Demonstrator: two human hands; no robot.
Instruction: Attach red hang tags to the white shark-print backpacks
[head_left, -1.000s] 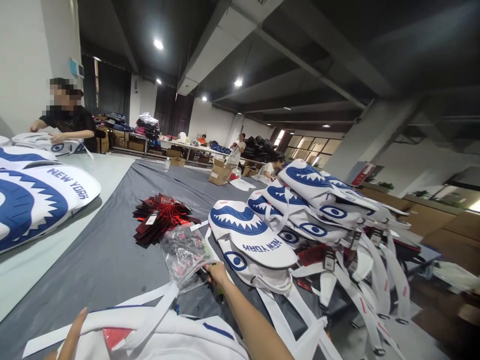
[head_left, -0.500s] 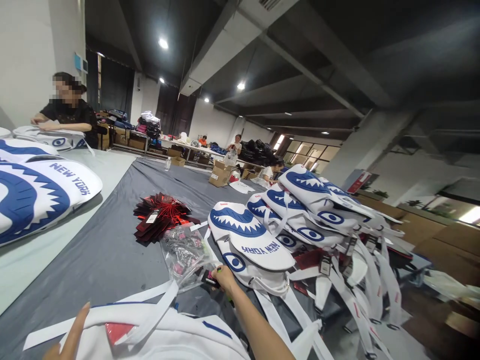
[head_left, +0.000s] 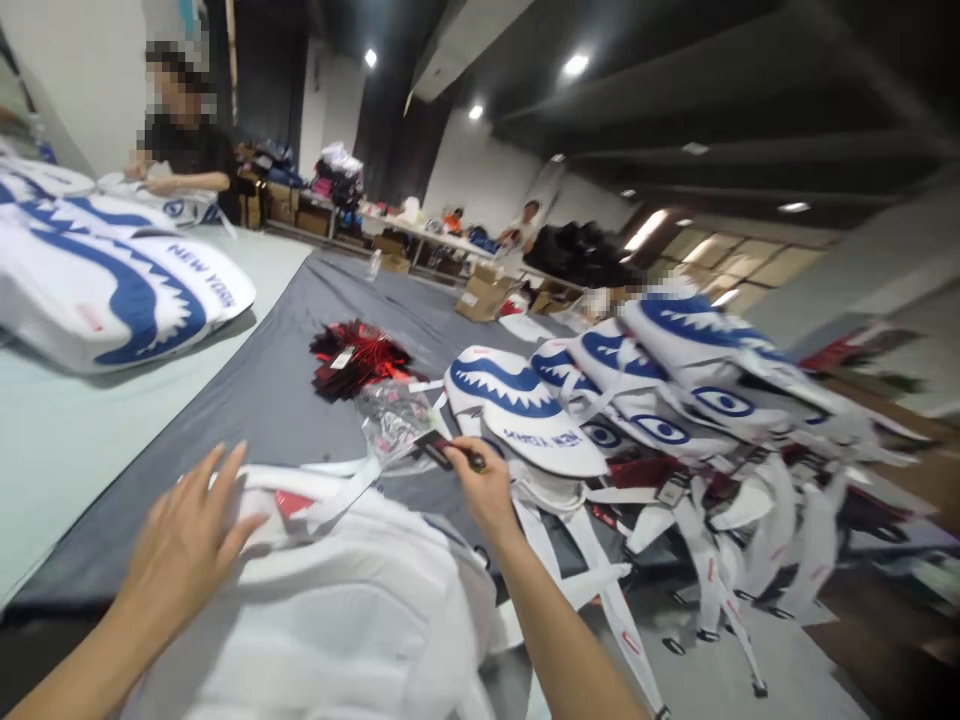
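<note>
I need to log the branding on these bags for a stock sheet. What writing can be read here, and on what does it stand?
"NEW YORK": blue letters on the big white shark-mouth bag at the left.
Blue lettering on the nearest shark bag of the right-hand row: upside down and too blurred to read.
Dark tag in the right hand, the pile of red and black tags, tags on the straps: too small or blurred.

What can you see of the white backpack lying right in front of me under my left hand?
The white backpack lies flat on the grey table cover, nearest the camera, its plain white fabric side up, slightly rumpled. A red patch shows near its far edge, and white webbing straps run off it toward the clear plastic bag. The left hand rests open on its far left part, fingers spread. The right hand, just beyond it, pinches a small dark tag. Motion blur hides finer detail.
</note>
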